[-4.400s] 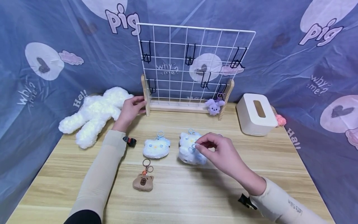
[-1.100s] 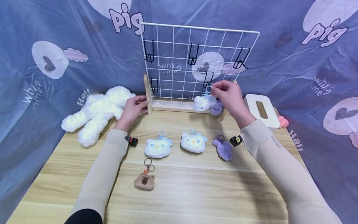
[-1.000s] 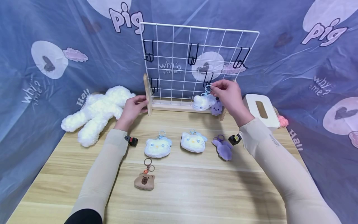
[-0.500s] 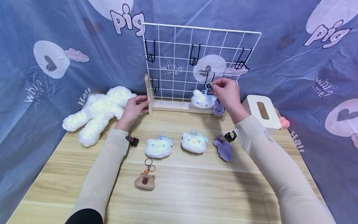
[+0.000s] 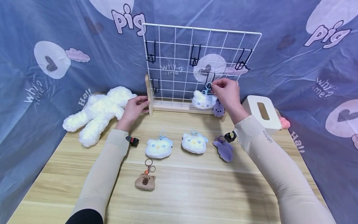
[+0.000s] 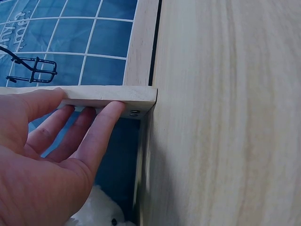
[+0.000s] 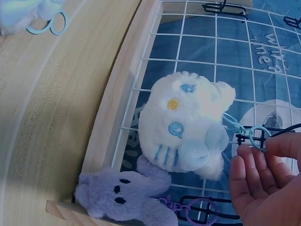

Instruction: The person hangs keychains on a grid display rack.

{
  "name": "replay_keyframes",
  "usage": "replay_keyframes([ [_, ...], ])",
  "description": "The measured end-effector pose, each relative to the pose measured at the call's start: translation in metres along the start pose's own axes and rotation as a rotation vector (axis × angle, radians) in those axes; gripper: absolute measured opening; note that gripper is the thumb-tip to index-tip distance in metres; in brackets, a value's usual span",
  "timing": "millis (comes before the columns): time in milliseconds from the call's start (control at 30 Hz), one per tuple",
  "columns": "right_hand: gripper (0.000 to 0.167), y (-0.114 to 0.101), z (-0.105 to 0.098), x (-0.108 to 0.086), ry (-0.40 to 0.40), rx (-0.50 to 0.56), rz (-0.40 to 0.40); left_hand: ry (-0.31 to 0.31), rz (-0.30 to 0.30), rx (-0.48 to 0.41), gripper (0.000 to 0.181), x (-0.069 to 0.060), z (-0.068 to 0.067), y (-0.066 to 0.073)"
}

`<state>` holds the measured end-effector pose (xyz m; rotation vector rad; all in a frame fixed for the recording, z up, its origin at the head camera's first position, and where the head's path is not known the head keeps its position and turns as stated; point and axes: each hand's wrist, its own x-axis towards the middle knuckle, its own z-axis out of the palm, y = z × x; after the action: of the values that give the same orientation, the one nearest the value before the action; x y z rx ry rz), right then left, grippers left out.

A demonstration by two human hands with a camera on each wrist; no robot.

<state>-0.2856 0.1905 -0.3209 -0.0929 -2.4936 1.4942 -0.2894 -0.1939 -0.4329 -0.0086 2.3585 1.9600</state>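
Observation:
My right hand (image 5: 227, 95) pinches the light-blue ring (image 7: 257, 137) of a white cat plush keychain (image 5: 203, 100) at a black hook on the lower right of the white wire grid (image 5: 181, 59). Whether the ring is over the hook is hard to tell. The plush (image 7: 176, 122) hangs in front of the grid, beside a purple plush (image 7: 124, 190) whose ring is on the corner hook. My left hand (image 5: 134, 110) has its fingertips on the rack's left wooden upright (image 5: 149, 96); in the left wrist view, the hand (image 6: 61, 146) touches the wood (image 6: 108, 94) with fingers fairly straight.
On the table (image 5: 179, 193) lie two white cat keychains (image 5: 158, 147) (image 5: 194, 143), a purple one (image 5: 224, 151) and a brown one (image 5: 145, 182). A fluffy white plush (image 5: 98, 113) lies left of the rack, a white tissue box (image 5: 260, 112) right of it, with something pink (image 5: 284, 123) behind.
The right hand has lifted one white cat keychain from the table to the grid, and has lately shifted slightly up and left. The left hand has stayed at the upright.

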Motion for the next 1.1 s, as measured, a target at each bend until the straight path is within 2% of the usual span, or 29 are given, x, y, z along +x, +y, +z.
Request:
replay_keyframes([
  [433, 0.022, -0.002, -0.005, -0.008, 0.004, -0.11, 0.037, 0.006, 0.007, -0.01, 0.043, 0.0, 0.0, -0.002],
  [833, 0.022, -0.002, -0.014, -0.025, -0.015, -0.132, 0.027, 0.009, 0.018, -0.006, 0.042, 0.001, 0.002, -0.003],
  [1100, 0.02, -0.002, -0.018, -0.041, -0.03, -0.09, 0.005, 0.012, 0.016, 0.006, 0.043, -0.002, 0.002, -0.001],
])
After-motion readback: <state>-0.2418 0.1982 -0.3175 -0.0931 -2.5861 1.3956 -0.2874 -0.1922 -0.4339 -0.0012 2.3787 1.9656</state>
